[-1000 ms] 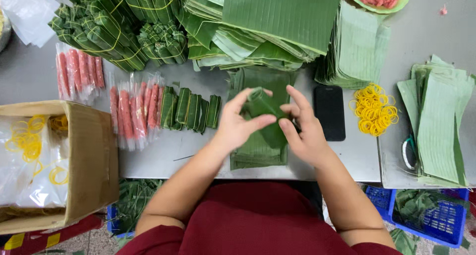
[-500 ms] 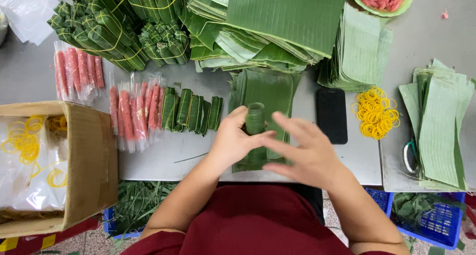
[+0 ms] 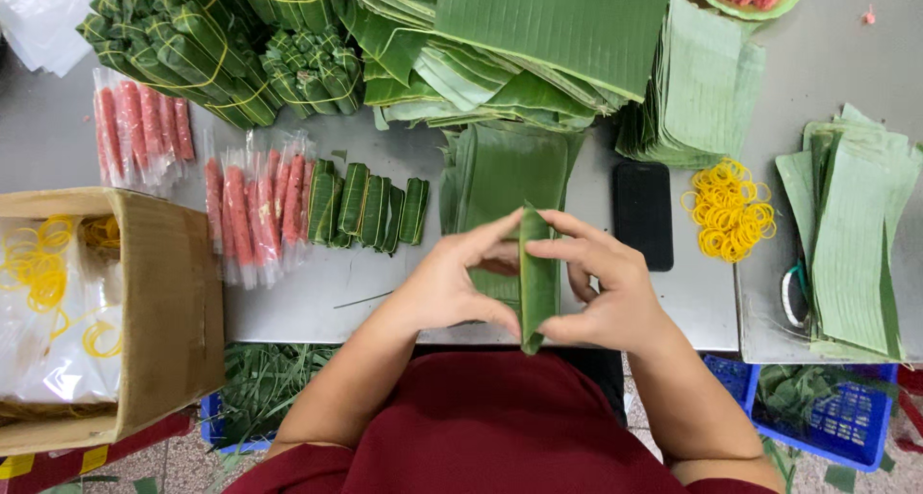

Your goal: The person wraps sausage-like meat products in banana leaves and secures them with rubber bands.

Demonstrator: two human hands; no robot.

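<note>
Upright, leaf-wrapped roll (image 3: 536,278), long axis near-far, both hands gripping

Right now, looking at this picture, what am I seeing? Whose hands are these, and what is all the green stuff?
The camera sits on a person's head and looks down at their own bare hands; there is no machine. The left hand and right hand together hold a leaf-wrapped roll upright above the metal table. On the table lie cut banana leaves, finished green rolls, pink sausages in plastic, yellow rubber bands, a black phone and a cardboard box.
</note>
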